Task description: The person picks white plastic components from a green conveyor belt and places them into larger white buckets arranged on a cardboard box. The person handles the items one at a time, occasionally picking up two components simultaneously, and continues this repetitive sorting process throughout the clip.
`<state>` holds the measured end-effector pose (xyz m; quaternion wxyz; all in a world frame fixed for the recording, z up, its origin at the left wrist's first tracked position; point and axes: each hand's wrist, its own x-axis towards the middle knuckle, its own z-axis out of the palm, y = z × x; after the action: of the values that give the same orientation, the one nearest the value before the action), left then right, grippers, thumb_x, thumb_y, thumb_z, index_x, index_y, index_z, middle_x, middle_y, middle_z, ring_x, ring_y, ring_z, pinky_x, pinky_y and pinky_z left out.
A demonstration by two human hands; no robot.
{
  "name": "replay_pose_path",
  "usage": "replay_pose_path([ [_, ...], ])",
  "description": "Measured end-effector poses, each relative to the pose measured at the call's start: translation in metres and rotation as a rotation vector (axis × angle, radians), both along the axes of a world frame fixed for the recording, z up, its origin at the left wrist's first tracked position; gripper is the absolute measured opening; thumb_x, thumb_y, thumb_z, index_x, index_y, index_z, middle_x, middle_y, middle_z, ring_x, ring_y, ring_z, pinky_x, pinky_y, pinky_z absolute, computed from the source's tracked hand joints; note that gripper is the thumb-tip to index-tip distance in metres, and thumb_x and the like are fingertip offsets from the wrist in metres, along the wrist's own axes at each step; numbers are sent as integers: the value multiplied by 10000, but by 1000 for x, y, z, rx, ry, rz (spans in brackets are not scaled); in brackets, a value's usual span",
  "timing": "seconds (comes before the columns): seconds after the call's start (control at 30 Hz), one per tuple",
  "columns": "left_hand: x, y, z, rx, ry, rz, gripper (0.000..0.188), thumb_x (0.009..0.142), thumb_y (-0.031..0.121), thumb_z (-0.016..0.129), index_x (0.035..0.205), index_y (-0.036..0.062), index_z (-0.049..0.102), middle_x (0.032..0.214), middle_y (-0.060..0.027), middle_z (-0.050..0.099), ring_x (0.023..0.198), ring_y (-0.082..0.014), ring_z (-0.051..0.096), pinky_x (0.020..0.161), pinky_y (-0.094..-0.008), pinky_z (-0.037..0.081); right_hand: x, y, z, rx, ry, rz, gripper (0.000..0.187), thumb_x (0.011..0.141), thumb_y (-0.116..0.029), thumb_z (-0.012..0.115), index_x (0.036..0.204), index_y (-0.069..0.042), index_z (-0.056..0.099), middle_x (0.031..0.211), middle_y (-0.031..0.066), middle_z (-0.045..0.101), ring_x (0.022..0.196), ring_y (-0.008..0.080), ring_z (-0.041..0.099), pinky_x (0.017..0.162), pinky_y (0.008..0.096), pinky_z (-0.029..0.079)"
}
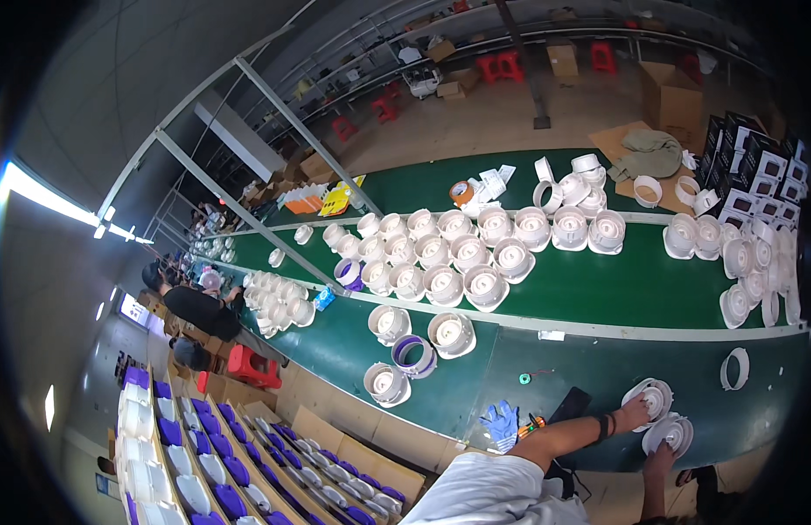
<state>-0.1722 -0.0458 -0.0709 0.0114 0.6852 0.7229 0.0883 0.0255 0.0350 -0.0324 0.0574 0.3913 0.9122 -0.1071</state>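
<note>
My left hand (634, 412) grips the near-left part of a white round plastic housing (657, 398) with a ringed centre, at the near right of the green bench. A black band circles that wrist. Just nearer, my right hand (660, 457) holds the rim of a second white round housing (677, 431). The two housings lie close together, and their edges seem to touch. Some of my fingers are hidden behind the parts. A loose white ring (734, 369) stands on the bench beyond them.
Blue gloves (500, 423), an orange-handled tool (531, 426) and a dark flat object (571, 405) lie left of my arm. Rows of white housings (449, 284) fill the green conveyor. Boxes of white and purple parts (213, 464) stand lower left. Another person (200, 308) works farther along.
</note>
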Motion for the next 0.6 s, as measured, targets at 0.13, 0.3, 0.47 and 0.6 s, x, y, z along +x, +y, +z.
replay_pose_path([
  [0.13,2,-4,-6,-3,40,-8,109,762,204,608,759,220,716,783,25,693,843,-147,652,937,-394,345,-6,-10,31,-154,-60,-56,610,732,-82,710,1285,33,478,1227,213,561,1179,360,507,1047,485,317],
  [0.3,2,-4,15,106,60,-30,120,755,192,610,803,223,716,787,47,676,850,-129,641,959,-362,330,-2,-6,23,-136,-70,-76,590,744,-91,701,1276,29,477,1231,201,558,1187,356,497,1066,476,284],
  [0.47,2,-14,14,137,87,-16,108,748,192,621,794,223,714,788,47,676,852,-130,640,955,-359,333,-11,-15,38,-163,-94,-80,578,741,-76,686,1269,29,476,1216,198,564,1175,343,505,1069,472,278],
  [0.6,-2,-13,17,151,100,-21,94,741,192,634,784,221,712,794,49,678,853,-132,640,944,-357,340,-5,-9,23,-92,-38,-65,571,731,-64,680,1261,19,485,1203,195,570,1156,338,516,1059,468,287],
])
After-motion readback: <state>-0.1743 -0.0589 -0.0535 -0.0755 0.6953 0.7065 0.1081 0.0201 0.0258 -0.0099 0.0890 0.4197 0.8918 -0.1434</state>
